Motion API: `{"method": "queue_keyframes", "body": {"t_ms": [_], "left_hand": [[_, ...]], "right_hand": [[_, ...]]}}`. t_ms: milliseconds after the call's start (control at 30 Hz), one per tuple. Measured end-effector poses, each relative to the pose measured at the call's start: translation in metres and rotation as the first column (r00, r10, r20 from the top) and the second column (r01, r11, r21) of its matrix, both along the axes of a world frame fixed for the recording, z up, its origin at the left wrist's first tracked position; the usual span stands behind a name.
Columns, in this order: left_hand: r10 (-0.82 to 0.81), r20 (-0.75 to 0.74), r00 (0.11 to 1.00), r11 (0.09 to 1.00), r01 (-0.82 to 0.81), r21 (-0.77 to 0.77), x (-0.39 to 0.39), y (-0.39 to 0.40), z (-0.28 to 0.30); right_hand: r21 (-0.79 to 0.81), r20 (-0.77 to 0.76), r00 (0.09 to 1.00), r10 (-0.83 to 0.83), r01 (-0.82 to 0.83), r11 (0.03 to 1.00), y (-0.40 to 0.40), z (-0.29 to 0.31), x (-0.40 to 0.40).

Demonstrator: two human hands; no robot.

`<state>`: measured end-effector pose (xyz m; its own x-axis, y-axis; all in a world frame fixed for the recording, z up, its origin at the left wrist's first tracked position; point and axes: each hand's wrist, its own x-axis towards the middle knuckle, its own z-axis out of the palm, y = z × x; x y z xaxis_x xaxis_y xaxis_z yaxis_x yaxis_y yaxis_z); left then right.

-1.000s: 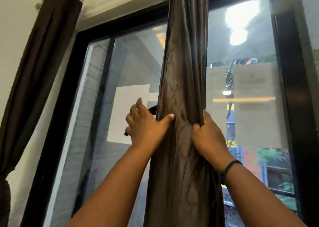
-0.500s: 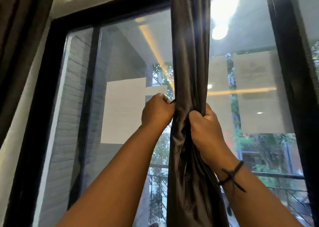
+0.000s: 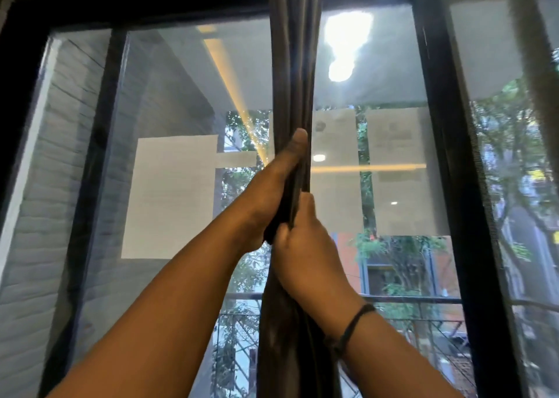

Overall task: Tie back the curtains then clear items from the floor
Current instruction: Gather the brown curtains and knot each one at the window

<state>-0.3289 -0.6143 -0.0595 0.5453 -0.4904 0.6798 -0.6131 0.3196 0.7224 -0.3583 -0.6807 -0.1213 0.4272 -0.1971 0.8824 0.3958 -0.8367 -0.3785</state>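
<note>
A dark brown curtain [image 3: 295, 65] hangs straight down the middle of the window, gathered into a narrow bundle. My left hand [image 3: 269, 192] grips the bundle from the left, thumb pointing up along the cloth. My right hand [image 3: 302, 252] grips it from the right, just below the left hand, with a black band on the wrist. Both hands squeeze the cloth between them. The floor and any items on it are out of view.
A black window frame [image 3: 447, 186] holds large glass panes [image 3: 169, 198] with reflections of ceiling lights. Outside are a balcony railing [image 3: 423, 301], trees and buildings. A grey brick wall [image 3: 33, 216] lies at the left.
The curtain has been squeezed much narrower. My hands have closed in on each other, the left now higher with its thumb up. The view has shifted right, dropping the left curtain out of sight.
</note>
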Motion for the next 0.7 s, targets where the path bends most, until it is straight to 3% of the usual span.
{"method": "queue_keyframes", "body": {"t_ms": [133,233,333,433,500,600,700], "left_hand": [[0.073,-0.057,0.996,0.995,-0.077,-0.066,0.007,-0.009,-0.003],[0.064,-0.102,0.993,0.998,-0.061,0.03,0.005,-0.002,-0.004],[0.039,-0.097,0.995,0.997,-0.032,0.074,-0.003,0.002,0.0],[-0.051,-0.161,0.986,0.998,0.047,-0.028,-0.007,-0.001,0.004],[-0.101,-0.206,0.973,0.993,0.085,-0.085,-0.004,-0.003,0.004],[-0.097,-0.241,0.966,0.988,0.063,-0.143,0.003,-0.007,0.003],[-0.059,-0.184,0.981,0.99,0.034,-0.137,-0.001,-0.017,0.004]], "right_hand": [[-0.183,-0.089,0.984,-0.155,0.136,0.974,0.005,-0.005,-0.008],[-0.31,-0.232,0.96,-0.157,0.08,0.947,0.001,0.001,-0.024],[-0.321,-0.357,0.934,0.007,-0.13,0.938,-0.007,0.013,-0.052],[-0.057,-0.513,0.786,0.344,-0.431,0.901,-0.024,0.024,-0.089],[0.048,-0.385,0.808,0.445,-0.465,0.884,-0.039,0.029,-0.107],[0.227,-0.025,0.941,0.337,-0.323,0.919,-0.067,0.035,-0.101],[0.287,-0.095,0.961,0.261,-0.225,0.931,-0.072,0.035,-0.079]]}}
